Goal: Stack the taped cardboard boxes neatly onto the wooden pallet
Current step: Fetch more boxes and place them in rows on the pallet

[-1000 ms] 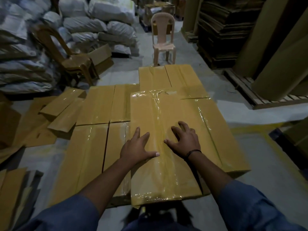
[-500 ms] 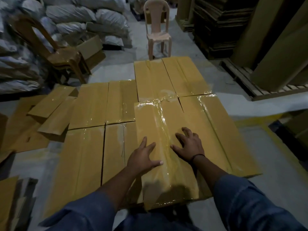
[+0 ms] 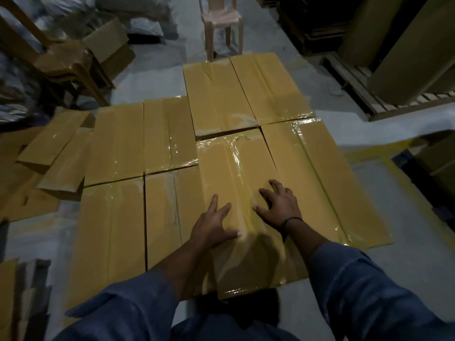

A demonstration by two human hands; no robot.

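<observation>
Several yellow-brown taped cardboard boxes lie side by side in one flat layer on the floor area ahead; whatever is under them is hidden. Both my hands rest flat, fingers spread, on top of the near middle box [image 3: 236, 168]. My left hand [image 3: 211, 227] is near its left edge and my right hand [image 3: 278, 205] near its right edge. That box sits between a right-hand box [image 3: 320, 173] and a left-hand box [image 3: 162, 212], with a narrow dark gap to the far box [image 3: 216, 94].
A brown chair [image 3: 61, 60] and an open carton [image 3: 108, 43] stand at the far left, a pink chair [image 3: 221, 18] straight ahead. Loose flat cardboard pieces [image 3: 56, 148] lie at the left. A wooden pallet [image 3: 354, 89] loaded with big cardboard stands at the right.
The box under my hands has slid towards me off the far box and dropped level into the row. My hands stayed flat on it, and my view tilted down.
</observation>
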